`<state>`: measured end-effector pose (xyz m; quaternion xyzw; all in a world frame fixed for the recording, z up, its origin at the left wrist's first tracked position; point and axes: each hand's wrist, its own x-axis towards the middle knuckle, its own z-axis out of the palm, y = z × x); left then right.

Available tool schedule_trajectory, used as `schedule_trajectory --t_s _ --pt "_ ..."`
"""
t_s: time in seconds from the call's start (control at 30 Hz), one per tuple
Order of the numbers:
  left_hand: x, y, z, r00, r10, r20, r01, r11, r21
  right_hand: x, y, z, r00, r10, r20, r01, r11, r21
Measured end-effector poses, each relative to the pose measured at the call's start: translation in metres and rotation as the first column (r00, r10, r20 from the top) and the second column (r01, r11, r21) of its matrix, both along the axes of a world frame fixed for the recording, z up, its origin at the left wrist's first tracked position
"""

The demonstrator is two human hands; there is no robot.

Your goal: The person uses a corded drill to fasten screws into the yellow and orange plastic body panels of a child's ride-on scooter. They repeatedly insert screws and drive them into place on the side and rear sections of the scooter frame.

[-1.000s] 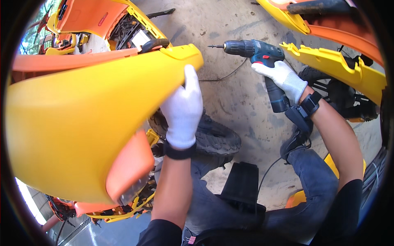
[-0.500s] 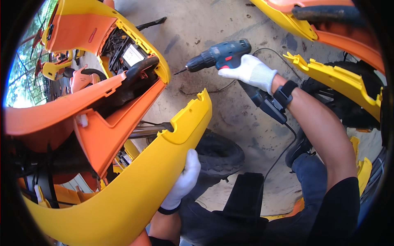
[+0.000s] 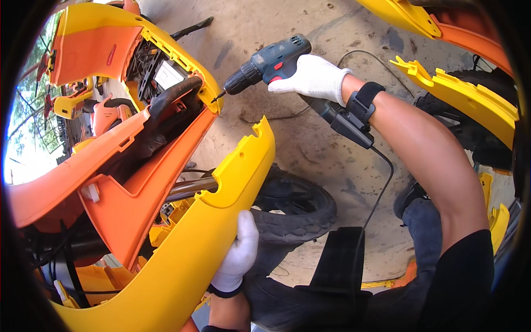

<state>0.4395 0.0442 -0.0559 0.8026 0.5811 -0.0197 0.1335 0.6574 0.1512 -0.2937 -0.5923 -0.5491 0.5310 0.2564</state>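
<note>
A dark blue and black corded drill (image 3: 268,63) is gripped in my white-gloved right hand (image 3: 315,77). Its bit points left, with the tip at the edge of the yellow trim on an orange and yellow scooter body (image 3: 207,91); whether they touch I cannot tell. My left hand (image 3: 239,254), also gloved, closes round the right edge of a long curved yellow panel (image 3: 182,249), its fingers hidden behind it. The panel slants up toward its notched end. An orange triangular panel (image 3: 124,216) sits between it and the scooter body.
Below the drill lies a black-tyred wheel (image 3: 298,210). The black cord (image 3: 381,199) runs down from the drill toward my lap. More yellow panels (image 3: 459,105) and another wheel are at the right. Black cables (image 3: 146,61) show inside the scooter body.
My right hand has brought the drill left, so its bit now meets the scooter's yellow edge in view. The yellow panel and my left hand sit slightly further left.
</note>
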Motion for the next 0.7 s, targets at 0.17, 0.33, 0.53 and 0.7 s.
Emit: schedule_trajectory --t_s 0.17,0.33,0.53,0.7 --pt "0.001 -0.002 0.003 0.997 0.068 0.026 -0.065 0.991 -0.118 0.001 0.002 0.008 0.998 0.051 0.035 -0.051 0.999 -0.012" --pt "0.006 0.000 0.005 0.993 0.114 0.022 -0.108 0.978 -0.181 0.001 0.005 0.022 0.995 0.058 0.085 -0.056 0.998 -0.035" --pt "0.003 0.002 -0.002 0.999 0.028 0.018 -0.027 0.996 -0.081 0.004 0.010 0.035 0.990 0.087 0.114 -0.084 0.996 -0.031" --pt "0.007 0.005 -0.005 0.997 -0.014 0.079 0.015 1.000 -0.006 0.004 0.015 0.034 0.992 0.063 0.112 -0.068 0.997 0.046"
